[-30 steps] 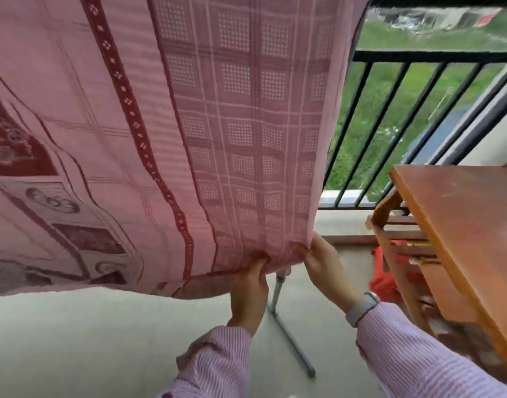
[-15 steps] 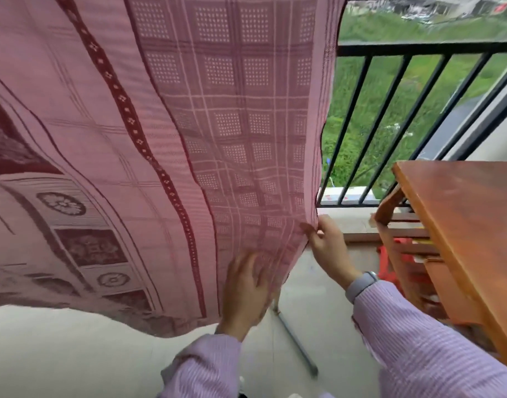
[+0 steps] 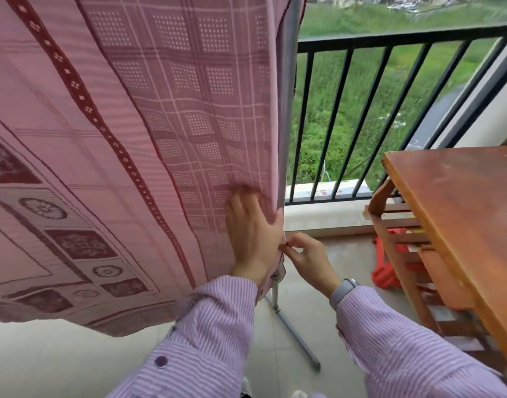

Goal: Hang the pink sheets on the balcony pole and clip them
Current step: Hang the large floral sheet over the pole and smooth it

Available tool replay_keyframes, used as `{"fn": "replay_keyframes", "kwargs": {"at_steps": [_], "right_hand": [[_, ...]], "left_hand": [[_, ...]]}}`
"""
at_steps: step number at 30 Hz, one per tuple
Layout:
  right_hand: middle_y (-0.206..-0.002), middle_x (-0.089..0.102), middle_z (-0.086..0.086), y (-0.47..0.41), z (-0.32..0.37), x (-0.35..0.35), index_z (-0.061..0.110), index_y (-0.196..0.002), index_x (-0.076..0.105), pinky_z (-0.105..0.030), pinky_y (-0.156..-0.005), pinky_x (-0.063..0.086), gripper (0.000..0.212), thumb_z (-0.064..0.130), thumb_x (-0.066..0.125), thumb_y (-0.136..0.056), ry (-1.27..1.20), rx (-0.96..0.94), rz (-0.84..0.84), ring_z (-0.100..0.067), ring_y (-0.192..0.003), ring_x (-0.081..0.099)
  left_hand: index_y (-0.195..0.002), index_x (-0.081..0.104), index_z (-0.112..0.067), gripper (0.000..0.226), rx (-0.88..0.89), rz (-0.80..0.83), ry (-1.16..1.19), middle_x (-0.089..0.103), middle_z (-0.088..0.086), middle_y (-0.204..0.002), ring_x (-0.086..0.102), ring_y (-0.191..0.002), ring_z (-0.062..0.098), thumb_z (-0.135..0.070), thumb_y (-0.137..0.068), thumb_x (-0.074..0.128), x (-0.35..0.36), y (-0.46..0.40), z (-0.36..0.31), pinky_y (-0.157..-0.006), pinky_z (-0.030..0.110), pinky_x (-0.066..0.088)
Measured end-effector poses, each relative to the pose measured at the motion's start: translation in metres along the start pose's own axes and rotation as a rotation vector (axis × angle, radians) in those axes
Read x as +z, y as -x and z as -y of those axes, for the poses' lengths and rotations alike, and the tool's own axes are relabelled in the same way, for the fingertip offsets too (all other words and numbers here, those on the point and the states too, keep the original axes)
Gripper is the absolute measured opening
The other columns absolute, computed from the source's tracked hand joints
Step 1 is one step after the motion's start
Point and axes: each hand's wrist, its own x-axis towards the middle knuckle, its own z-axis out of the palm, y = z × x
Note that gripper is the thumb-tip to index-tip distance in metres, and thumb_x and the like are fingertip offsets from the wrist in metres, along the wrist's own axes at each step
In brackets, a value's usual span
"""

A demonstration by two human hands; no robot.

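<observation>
By the balcony railing [image 3: 390, 41]:
Left hand [image 3: 253, 231]: flat, fingers straight, pressing the pink sheet [image 3: 125, 133].
Right hand [image 3: 306, 258]: pinching the sheet's edge.

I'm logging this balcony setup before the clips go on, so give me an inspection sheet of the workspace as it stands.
Surface: pale tiled floor.
Job's things: pink sheet hangs spread out; its right edge lies along the grey upright pole. No clip seen.
Clutter: wooden table at right, a wooden rack under it, a red object on the floor below.
Hands: left hand lies on the sheet near its edge, fingers fairly straight; right hand pinches the sheet's edge.
Cables: nothing seen.
Surroundings: black railing, green grass beyond.
</observation>
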Motion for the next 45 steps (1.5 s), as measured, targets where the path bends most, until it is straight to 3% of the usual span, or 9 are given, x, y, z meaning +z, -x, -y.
{"fn": "replay_keyframes", "kwargs": {"at_steps": [5, 10, 16, 21, 25, 27, 31, 34, 45], "right_hand": [[-0.09, 0.064, -0.01, -0.018, -0.003, -0.022, 0.007, -0.096, 0.069, -0.026, -0.076, 0.044, 0.015, 0.012, 0.062, -0.084, 0.022, 0.046, 0.089, -0.016, -0.081, 0.057], [-0.102, 0.059, -0.004, -0.066, 0.049, -0.055, 0.009, -0.118, 0.055, -0.007, -0.069, 0.044, 0.03, 0.011, 0.055, -0.088, -0.178, -0.053, -0.117, -0.012, -0.087, 0.054], [-0.113, 0.06, 0.006, -0.11, 0.133, -0.073, 0.015, -0.126, 0.05, -0.023, -0.09, 0.049, 0.034, 0.023, 0.05, -0.093, -0.457, -0.225, -0.081, -0.007, -0.105, 0.058], [-0.1, 0.068, 0.006, -0.138, 0.149, -0.087, 0.017, -0.107, 0.064, -0.044, -0.098, 0.043, 0.026, 0.031, 0.053, -0.088, -0.685, -0.241, 0.13, -0.016, -0.1, 0.06], [-0.074, 0.07, 0.011, -0.159, 0.167, -0.098, 0.017, -0.082, 0.068, -0.021, -0.072, 0.05, 0.014, 0.016, 0.055, -0.088, -0.729, -0.414, 0.226, -0.005, -0.074, 0.062], [-0.066, 0.068, 0.014, -0.165, 0.17, -0.099, 0.012, -0.079, 0.064, -0.015, -0.065, 0.048, 0.016, 0.006, 0.053, -0.09, -0.717, -0.471, 0.243, 0.0, -0.066, 0.06], [-0.063, 0.059, 0.013, -0.175, 0.158, -0.105, 0.013, -0.072, 0.063, -0.016, -0.062, 0.043, 0.018, 0.007, 0.056, -0.088, -0.652, -0.606, 0.3, -0.003, -0.064, 0.051], [-0.07, 0.054, -0.002, -0.185, 0.15, -0.11, -0.003, -0.076, 0.065, -0.024, -0.061, 0.039, 0.017, 0.01, 0.06, -0.086, -0.592, -0.678, 0.314, -0.01, -0.066, 0.046], [-0.071, 0.05, 0.01, -0.229, 0.119, -0.115, -0.001, -0.086, 0.07, -0.004, -0.064, 0.036, 0.011, 0.007, 0.064, -0.082, -0.486, -0.654, 0.331, 0.012, -0.064, 0.05]], "left_hand": [[-0.087, 0.064, -0.007, 0.016, 0.046, -0.03, 0.037, 0.059, 0.01, -0.103, 0.054, -0.091, 0.024, -0.019, -0.079, 0.055, 0.001, -0.003, 0.002, -0.074, 0.031, 0.048], [-0.087, 0.056, -0.007, 0.013, -0.015, -0.075, 0.145, 0.056, 0.006, -0.088, 0.055, -0.073, 0.022, -0.019, -0.083, 0.05, -0.012, -0.014, 0.005, -0.06, 0.033, 0.047], [-0.106, 0.046, -0.012, 0.035, 0.02, -0.156, 0.264, 0.054, -0.003, -0.092, 0.053, -0.078, 0.012, -0.025, -0.08, 0.065, -0.026, -0.048, -0.025, -0.063, 0.02, 0.04], [-0.113, 0.042, -0.014, 0.05, 0.119, -0.3, 0.291, 0.043, -0.007, -0.101, 0.044, -0.09, 0.002, -0.036, -0.075, 0.068, -0.03, -0.069, -0.057, -0.077, 0.001, 0.035], [-0.101, 0.055, -0.012, 0.03, 0.168, -0.44, 0.23, 0.058, 0.0, -0.095, 0.055, -0.085, 0.011, -0.033, -0.081, 0.06, -0.023, -0.089, -0.078, -0.074, 0.022, 0.049], [-0.09, 0.062, -0.008, 0.015, 0.161, -0.541, 0.215, 0.065, 0.003, -0.081, 0.057, -0.073, 0.004, -0.021, -0.084, 0.059, -0.019, -0.094, -0.082, -0.066, 0.017, 0.049], [-0.085, 0.066, 0.0, 0.008, 0.06, -0.662, 0.072, 0.059, -0.005, -0.074, 0.051, -0.069, -0.002, -0.006, -0.082, 0.061, -0.016, -0.086, -0.096, -0.061, 0.0, 0.038], [-0.087, 0.066, -0.001, 0.013, -0.046, -0.701, 0.024, 0.059, -0.004, -0.075, 0.051, -0.069, 0.0, -0.011, -0.084, 0.057, -0.022, -0.079, -0.112, -0.06, 0.001, 0.038], [-0.077, 0.06, -0.009, 0.013, -0.102, -0.72, 0.217, 0.061, -0.007, -0.064, 0.059, -0.057, 0.001, -0.014, -0.088, 0.055, -0.009, -0.088, -0.211, -0.056, 0.008, 0.044]]}}
